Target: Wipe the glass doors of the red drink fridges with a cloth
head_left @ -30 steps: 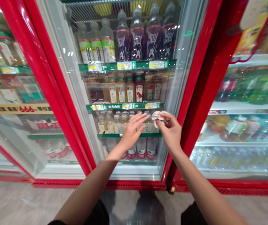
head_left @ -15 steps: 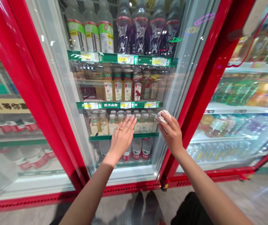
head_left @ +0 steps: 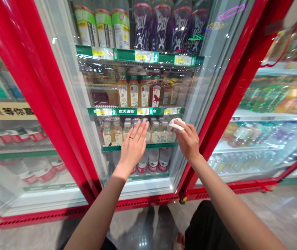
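Note:
My left hand [head_left: 133, 145] lies flat against the glass door [head_left: 187, 81] of a red-framed drinks fridge, fingers together and stretched out, a ring on one of them. It holds nothing. To its right, my right hand [head_left: 188, 140] grips a crumpled white cloth or tissue [head_left: 176, 124] and presses it to the same glass, close to the red frame [head_left: 217, 100] on the right. Behind the glass, just beyond both hands, stands a row of small bottles with pale labels [head_left: 156, 132]. The palm sides of both hands are hidden.
Higher shelves hold purple-labelled bottles [head_left: 161, 27], green-and-white labelled bottles [head_left: 121, 27] and tea-coloured bottles [head_left: 145, 91]. Red-capped or red-labelled water bottles [head_left: 153, 163] stand lowest. Another fridge with green bottles [head_left: 263, 99] is at the right, one with a yellow sign [head_left: 8, 111] at the left. Grey floor [head_left: 273, 211] lies below.
My right hand and the white cloth have shifted slightly left on the glass. My left hand stays flat, in nearly the same place. The view has tilted a little downward.

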